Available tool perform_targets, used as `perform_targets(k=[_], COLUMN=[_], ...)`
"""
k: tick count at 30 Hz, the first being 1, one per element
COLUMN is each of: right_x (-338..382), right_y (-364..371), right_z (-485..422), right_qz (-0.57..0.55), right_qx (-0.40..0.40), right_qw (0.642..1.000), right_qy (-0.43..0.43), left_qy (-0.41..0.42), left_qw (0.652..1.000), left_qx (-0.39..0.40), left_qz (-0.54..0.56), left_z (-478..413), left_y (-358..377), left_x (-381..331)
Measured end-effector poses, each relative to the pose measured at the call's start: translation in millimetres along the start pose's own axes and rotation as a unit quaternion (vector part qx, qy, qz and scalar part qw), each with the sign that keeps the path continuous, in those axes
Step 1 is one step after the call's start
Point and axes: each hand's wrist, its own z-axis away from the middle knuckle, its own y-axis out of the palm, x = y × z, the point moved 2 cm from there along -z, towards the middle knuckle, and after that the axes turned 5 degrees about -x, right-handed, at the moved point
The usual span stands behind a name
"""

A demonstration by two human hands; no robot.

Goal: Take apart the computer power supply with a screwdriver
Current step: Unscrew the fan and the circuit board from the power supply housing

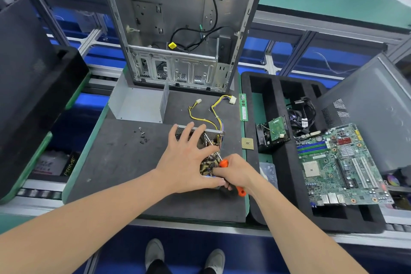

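Shoes [184, 256] at bottom of view, on the floor below the near desk [86, 158] edge. Both forearms reach over that edge.

Left hand [186, 158]: fingers spread, palm down on the open power supply [208, 167], thumb along its near side. Right hand [235, 171]: curled round the orange screwdriver [223, 163], shaft angled into the supply's circuit board. The two hands touch or nearly touch at the supply's near corner.

Supply sits right of centre on the dark mat [124, 167], near the mat's right edge. Its far metal wall stands upright just past the left fingertips. Yellow wires [200, 115] trail from it away from the person and end in white plugs [232, 100].

A wide stretch of bare mat lies left of the left hand. Loose screws [142, 135] sit in a small cluster there, well apart from the supply. Beyond them, a grey metal cover [138, 104] lies open side up.

Right strip of the desk: a square chip [247, 143], then a green memory stick [243, 107] lying along the edge. Just beside it is a black foam tray [251, 87] holding a motherboard [340, 162], a drive [275, 131] and cables [302, 113].

Far edge of the mat: a stripped case [178, 29] standing upright, open side toward the person. Grey panel [373, 118] leans at far right, dark panel [26, 73] at left.
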Motion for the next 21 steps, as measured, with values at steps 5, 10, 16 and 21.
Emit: perform_targets(k=[5, 10, 16, 21], right_x=[6, 10, 9, 9], right_y=[-8, -26, -40, -57], right_z=[4, 11, 21, 34], right_qz=[-0.017, 0.003, 0.038, -0.007], right_qx=[0.008, 0.036, 0.03, 0.043], right_qw=[1.0, 0.999, 0.999, 0.998], right_qy=[-0.01, -0.02, -0.025, -0.039], left_qy=[-0.007, -0.026, -0.071, -0.057], left_qw=[1.0, 0.999, 0.968, 0.958], left_qx=[0.008, 0.007, 0.001, -0.036], left_qz=[0.0, 0.044, 0.242, 0.278], left_z=[0, 2, 7, 5], left_y=[0, -5, -7, -33], left_x=[2, 5, 17, 21])
